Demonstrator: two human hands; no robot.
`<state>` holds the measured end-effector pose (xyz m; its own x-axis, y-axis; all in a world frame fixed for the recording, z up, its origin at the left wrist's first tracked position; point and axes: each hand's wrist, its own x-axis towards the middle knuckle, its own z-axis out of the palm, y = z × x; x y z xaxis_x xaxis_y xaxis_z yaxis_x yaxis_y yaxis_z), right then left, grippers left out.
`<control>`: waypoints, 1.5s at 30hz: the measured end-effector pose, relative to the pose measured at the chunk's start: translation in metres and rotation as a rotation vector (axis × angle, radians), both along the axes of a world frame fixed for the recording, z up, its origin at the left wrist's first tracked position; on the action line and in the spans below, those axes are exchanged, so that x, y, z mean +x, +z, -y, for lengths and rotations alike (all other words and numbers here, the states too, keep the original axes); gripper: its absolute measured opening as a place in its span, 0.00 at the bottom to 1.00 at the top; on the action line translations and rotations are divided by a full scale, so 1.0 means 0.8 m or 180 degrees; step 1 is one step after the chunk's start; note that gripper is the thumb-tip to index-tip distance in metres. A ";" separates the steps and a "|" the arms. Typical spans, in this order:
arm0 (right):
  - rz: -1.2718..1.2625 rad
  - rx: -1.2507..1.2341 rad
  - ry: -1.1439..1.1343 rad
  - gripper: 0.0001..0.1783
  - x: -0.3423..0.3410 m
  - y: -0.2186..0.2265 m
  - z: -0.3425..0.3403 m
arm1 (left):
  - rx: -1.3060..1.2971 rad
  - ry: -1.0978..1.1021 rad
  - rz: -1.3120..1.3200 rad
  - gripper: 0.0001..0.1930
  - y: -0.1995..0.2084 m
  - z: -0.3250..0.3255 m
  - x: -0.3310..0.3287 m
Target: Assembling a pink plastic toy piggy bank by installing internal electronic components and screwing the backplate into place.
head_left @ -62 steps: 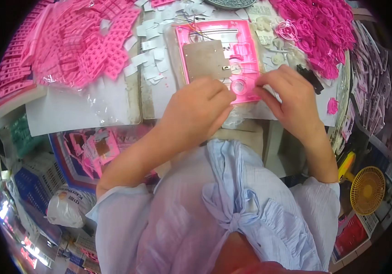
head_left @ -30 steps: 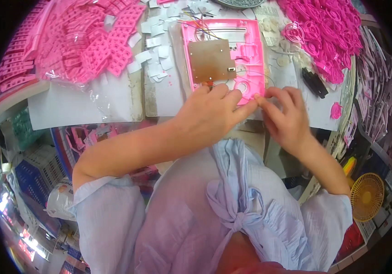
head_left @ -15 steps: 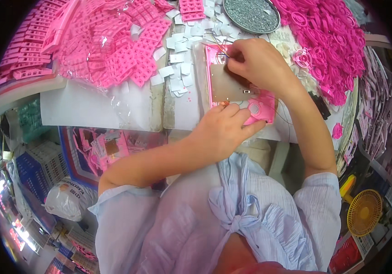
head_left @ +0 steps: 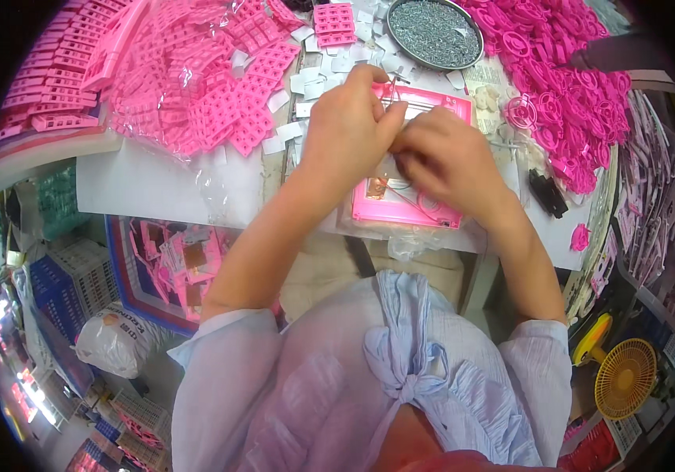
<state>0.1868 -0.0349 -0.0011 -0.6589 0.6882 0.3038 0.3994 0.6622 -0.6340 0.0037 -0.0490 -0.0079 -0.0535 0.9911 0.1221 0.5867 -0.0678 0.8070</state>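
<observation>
A pink plastic case [head_left: 400, 214] lies on the table in front of me, both hands over it. My left hand [head_left: 349, 126] is closed in a pinch at the case's far left, with thin wires [head_left: 392, 88] at its fingertips. Close beside its thumb, my right hand [head_left: 451, 161] has its fingers curled inward over the middle of the case; what they hold is hidden. Below the hands a small copper-brown piece [head_left: 377, 187] and a red wire [head_left: 410, 198] show inside the case.
A round dish of small screws [head_left: 436, 35] stands beyond the case. Pink grid-like parts [head_left: 196, 86] heap at left, darker pink parts [head_left: 550, 102] at right. White paper squares [head_left: 306, 82] lie scattered between. A black piece [head_left: 547, 193] and a yellow fan [head_left: 626, 377] are at right.
My left hand has moved up from the near edge to the case's far left. My right hand has come down toward the middle. The large brown sheet no longer shows over the case.
</observation>
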 end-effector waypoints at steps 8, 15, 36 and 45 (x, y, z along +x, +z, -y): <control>-0.0205 -0.1211 -0.0608 0.10 0.015 0.031 -0.041 | 0.1308 -0.0557 -0.0517 0.04 -0.019 0.003 -0.004; 0.0220 -0.0121 -0.0236 0.19 -0.056 -0.007 -0.115 | 0.1777 -0.1473 -0.0838 0.08 -0.018 -0.001 -0.019; 0.0725 0.0744 -0.0117 0.06 0.023 0.007 0.001 | 0.0930 -0.1030 -0.0785 0.03 -0.004 -0.023 0.003; 0.0849 0.1231 -0.0681 0.09 0.013 0.006 -0.017 | 0.0692 -0.1087 -0.0850 0.06 -0.004 -0.043 -0.004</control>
